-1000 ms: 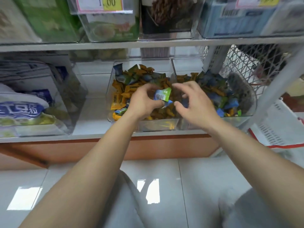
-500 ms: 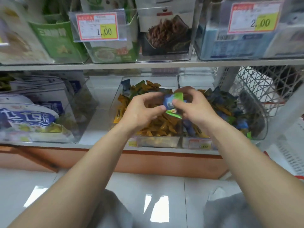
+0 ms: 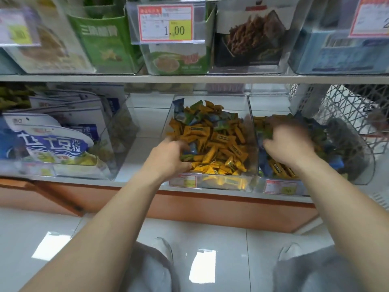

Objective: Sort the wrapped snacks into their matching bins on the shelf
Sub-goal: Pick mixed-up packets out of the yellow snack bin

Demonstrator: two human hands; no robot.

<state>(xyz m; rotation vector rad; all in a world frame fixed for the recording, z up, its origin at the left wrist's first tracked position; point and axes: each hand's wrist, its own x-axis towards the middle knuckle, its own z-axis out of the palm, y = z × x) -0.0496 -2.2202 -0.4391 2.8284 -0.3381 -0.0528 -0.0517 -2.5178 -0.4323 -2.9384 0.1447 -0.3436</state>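
Head view: my left hand (image 3: 166,157) is inside the left clear bin (image 3: 227,102) on the lower shelf (image 3: 134,161), at its front left corner. Its fingers are curled round a blue wrapped snack (image 3: 192,149) (a green one lies just beside it). The yellow snacks (image 3: 219,144) fill most of this bin. My right hand (image 3: 288,144) reaches down into the right bin (image 3: 269,104), onto mixed blue and yellow pieces. It is blurred, so I cannot tell if it holds something.

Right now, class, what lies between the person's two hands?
In the head view, between the left hand and the right hand lies the heap of yellow wrapped snacks, then the clear bin wall dividing the two bins.
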